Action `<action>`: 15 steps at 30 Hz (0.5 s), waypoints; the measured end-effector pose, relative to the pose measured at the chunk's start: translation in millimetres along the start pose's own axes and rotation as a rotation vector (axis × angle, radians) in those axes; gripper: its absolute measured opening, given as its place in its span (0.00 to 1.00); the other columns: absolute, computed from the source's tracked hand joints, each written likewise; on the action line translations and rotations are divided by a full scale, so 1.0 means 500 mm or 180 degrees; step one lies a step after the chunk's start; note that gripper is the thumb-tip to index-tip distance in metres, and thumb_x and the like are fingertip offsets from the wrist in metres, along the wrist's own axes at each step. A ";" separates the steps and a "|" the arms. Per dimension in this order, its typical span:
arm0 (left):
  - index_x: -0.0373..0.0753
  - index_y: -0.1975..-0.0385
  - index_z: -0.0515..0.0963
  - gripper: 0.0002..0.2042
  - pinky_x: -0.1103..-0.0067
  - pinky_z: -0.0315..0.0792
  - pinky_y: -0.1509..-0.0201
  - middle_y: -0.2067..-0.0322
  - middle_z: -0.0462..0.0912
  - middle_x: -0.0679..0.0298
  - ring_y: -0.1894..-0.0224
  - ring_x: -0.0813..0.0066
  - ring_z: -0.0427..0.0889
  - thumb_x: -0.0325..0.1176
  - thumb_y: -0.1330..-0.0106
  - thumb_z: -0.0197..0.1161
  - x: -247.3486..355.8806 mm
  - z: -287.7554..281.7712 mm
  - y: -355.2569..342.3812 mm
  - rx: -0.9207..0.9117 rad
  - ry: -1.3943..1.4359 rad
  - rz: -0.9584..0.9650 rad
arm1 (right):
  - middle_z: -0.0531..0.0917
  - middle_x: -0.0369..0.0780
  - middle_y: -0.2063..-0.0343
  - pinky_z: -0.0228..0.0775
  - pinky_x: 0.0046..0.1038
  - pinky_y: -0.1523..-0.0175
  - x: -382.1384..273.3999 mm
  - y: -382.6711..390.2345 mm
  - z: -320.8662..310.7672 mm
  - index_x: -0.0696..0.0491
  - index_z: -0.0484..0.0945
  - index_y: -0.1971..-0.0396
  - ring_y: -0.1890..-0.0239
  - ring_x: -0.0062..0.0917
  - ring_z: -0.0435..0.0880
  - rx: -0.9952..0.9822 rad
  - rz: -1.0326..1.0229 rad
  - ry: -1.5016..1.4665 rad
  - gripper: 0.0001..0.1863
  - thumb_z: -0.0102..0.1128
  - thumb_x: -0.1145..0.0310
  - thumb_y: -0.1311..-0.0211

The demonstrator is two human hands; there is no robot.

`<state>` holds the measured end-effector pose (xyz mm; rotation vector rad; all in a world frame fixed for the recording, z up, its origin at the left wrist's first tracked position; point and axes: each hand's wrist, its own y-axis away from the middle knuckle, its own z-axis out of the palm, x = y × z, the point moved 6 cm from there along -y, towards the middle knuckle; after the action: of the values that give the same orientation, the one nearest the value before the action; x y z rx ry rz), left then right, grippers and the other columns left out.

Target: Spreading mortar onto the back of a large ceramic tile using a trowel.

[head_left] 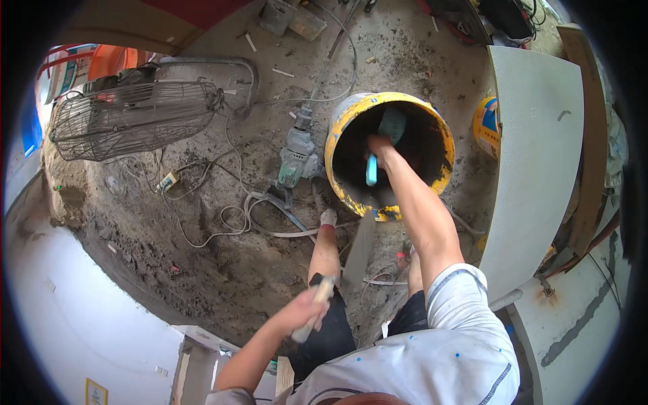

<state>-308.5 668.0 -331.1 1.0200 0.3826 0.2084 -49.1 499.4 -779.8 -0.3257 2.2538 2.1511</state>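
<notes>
My right hand (380, 147) is closed around the turquoise handle of a scoop (392, 126) and reaches down inside a large bucket (329, 158) with a worn yellow rim. Dark, caked walls line the bucket; how much lies at its bottom is too dim to tell. Nearer to me, my left hand (302, 313) grips the pale handle of a flat trowel (359, 253). Its long grey blade points up toward the bucket's near rim. Whether the blade touches that rim, I cannot tell.
Left of the bucket lies a green power mixer (294, 158) with a long shaft. A wire-caged fan (135, 118), a power strip (167, 182) and looping cables (233, 219) lie further left. To the right leans a pale board (540, 169), with a smaller yellow bucket (486, 127) behind it.
</notes>
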 end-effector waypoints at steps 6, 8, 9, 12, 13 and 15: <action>0.39 0.45 0.73 0.14 0.74 0.81 0.72 0.69 0.80 0.65 0.76 0.74 0.83 0.31 0.25 0.66 -0.130 0.048 -0.066 -0.0112 -0.0191 -0.0333 | 0.77 0.40 0.76 0.70 0.32 0.78 -0.062 0.099 -0.106 0.56 0.75 0.57 0.80 0.27 0.75 -0.0159 -0.0220 0.1121 0.08 0.66 0.73 0.29; 0.37 0.45 0.74 0.14 0.73 0.80 0.73 0.70 0.82 0.63 0.77 0.71 0.84 0.29 0.26 0.66 -0.149 0.048 -0.084 -0.0068 -0.0288 -0.0170 | 0.81 0.43 0.73 0.75 0.35 0.78 -0.046 0.110 -0.085 0.61 0.79 0.62 0.77 0.31 0.79 -0.0506 -0.0169 0.0891 0.07 0.64 0.72 0.27; 0.36 0.45 0.74 0.14 0.72 0.80 0.74 0.70 0.83 0.62 0.78 0.70 0.84 0.28 0.26 0.66 -0.145 0.045 -0.087 -0.0031 -0.0334 -0.0076 | 0.81 0.43 0.71 0.74 0.33 0.78 -0.053 0.114 -0.082 0.60 0.77 0.62 0.76 0.29 0.79 -0.0425 -0.0154 0.0947 0.07 0.63 0.73 0.26; 0.35 0.43 0.74 0.15 0.71 0.81 0.74 0.71 0.84 0.60 0.78 0.69 0.84 0.26 0.27 0.65 -0.141 0.054 -0.094 0.0112 -0.0394 0.0150 | 0.78 0.40 0.76 0.72 0.30 0.78 -0.065 0.145 -0.085 0.57 0.75 0.67 0.78 0.26 0.77 -0.0885 -0.0096 0.0712 0.06 0.63 0.75 0.29; 0.35 0.43 0.74 0.15 0.71 0.81 0.74 0.71 0.84 0.60 0.78 0.70 0.85 0.26 0.27 0.65 -0.141 0.051 -0.093 0.0227 -0.0446 0.0248 | 0.78 0.40 0.76 0.72 0.30 0.78 -0.073 0.169 -0.076 0.57 0.75 0.67 0.78 0.26 0.77 -0.0948 -0.0105 0.0693 0.06 0.63 0.75 0.29; 0.34 0.41 0.74 0.16 0.71 0.82 0.74 0.72 0.83 0.61 0.78 0.69 0.85 0.27 0.27 0.64 -0.147 0.054 -0.091 0.0382 -0.0515 0.0389 | 0.74 0.36 0.80 0.67 0.28 0.79 -0.080 0.245 -0.071 0.55 0.73 0.70 0.81 0.22 0.73 -0.1493 -0.0039 0.1236 0.07 0.61 0.78 0.32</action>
<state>-365.2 598.1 -342.2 1.1712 0.1876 0.2131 -24.2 474.3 -650.7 -0.8233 1.8430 2.7966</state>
